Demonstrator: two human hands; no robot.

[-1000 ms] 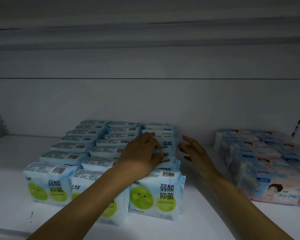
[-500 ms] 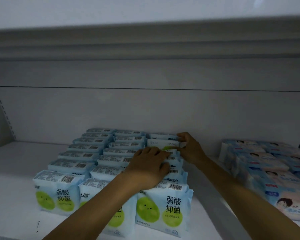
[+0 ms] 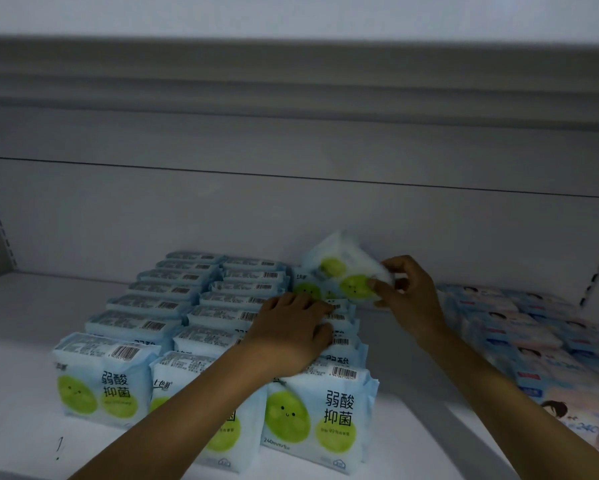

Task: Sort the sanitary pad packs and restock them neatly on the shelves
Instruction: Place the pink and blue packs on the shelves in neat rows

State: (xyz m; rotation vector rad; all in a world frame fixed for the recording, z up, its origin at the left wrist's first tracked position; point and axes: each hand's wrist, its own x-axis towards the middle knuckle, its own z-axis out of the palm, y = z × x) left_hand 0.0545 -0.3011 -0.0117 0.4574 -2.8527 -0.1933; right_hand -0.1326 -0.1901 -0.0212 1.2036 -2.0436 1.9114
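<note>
At frame centre, the left hand (image 3: 291, 332) lies flat, fingers spread, on the rows of blue packs (image 3: 194, 317). Right of centre, the right hand (image 3: 410, 294) pinches one tilted pack (image 3: 343, 271) above the back row.

Lifted pack (image 3: 343, 271) at center right was motion-blurred, print unreadable. Left hand (image 3: 291, 336) hid the tops of the right-column packs (image 3: 339, 341); its forearm covered most of the front middle pack (image 3: 222, 441). Pink-blue packs (image 3: 533, 341) at right were blurred and cut by the right edge. Both arms were cropped at the bottom edge. Small label text was too small to read.
</note>
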